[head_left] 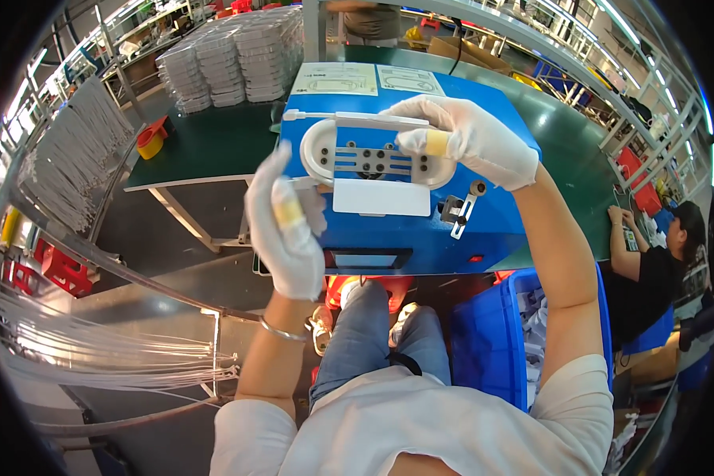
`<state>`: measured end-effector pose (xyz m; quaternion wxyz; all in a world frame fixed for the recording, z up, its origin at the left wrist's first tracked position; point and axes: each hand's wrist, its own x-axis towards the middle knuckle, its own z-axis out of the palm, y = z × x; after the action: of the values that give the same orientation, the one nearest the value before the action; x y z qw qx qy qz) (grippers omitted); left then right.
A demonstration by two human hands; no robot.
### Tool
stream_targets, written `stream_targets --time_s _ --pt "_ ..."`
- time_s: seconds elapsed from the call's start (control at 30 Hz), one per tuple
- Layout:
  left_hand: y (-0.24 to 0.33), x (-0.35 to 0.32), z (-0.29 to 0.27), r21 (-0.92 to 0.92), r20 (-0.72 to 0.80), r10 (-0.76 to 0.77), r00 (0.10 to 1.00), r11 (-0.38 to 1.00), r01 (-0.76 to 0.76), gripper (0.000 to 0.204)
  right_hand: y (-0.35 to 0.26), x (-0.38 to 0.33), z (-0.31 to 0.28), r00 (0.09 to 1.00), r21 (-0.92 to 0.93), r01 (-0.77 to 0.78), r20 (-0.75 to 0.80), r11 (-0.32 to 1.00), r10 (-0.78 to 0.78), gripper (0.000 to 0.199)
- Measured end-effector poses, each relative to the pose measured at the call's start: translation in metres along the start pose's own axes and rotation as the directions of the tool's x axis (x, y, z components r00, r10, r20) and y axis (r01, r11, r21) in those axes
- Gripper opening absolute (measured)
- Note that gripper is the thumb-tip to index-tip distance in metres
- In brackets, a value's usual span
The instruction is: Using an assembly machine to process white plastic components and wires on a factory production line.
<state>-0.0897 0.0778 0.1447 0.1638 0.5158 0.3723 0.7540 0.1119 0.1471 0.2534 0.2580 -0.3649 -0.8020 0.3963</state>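
A blue box-shaped machine stands on the green bench in front of me. A white oval winding fixture with a grey slotted plate sits on its top face. My left hand, in a white glove with yellow finger tape, rests against the fixture's left end and pinches a thin white cable there. Also gloved, my right hand lies over the fixture's right end. Its fingers press a thin white cable that runs along the fixture's top edge.
Stacks of clear plastic trays stand at the back of the green bench. Bundles of thin white cables hang on racks to my left. A blue bin sits by my right knee. Another person sits at the right.
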Motion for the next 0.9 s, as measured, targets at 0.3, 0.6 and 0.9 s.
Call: stream_targets --time_s 0.3,0.6,0.9 --pt "-0.006 -0.016 0.023 -0.521 0.567 -0.255 0.783 0.626 0.581 0.070 -0.006 0.003 0.013 0.998 -0.151 0.035 -0.053 0.988 -0.044 0.024" --pt "0.004 -0.021 0.045 -0.412 0.560 -0.231 0.796 0.756 0.509 0.075 -0.015 -0.023 0.002 0.874 -0.578 0.215 -0.246 0.787 -0.419 0.015" --pt "-0.037 -0.072 -0.052 0.429 0.898 -0.404 -0.175 0.714 0.553 0.079 0.138 -0.161 -0.127 0.520 0.335 -0.155 -0.772 0.930 0.365 0.025"
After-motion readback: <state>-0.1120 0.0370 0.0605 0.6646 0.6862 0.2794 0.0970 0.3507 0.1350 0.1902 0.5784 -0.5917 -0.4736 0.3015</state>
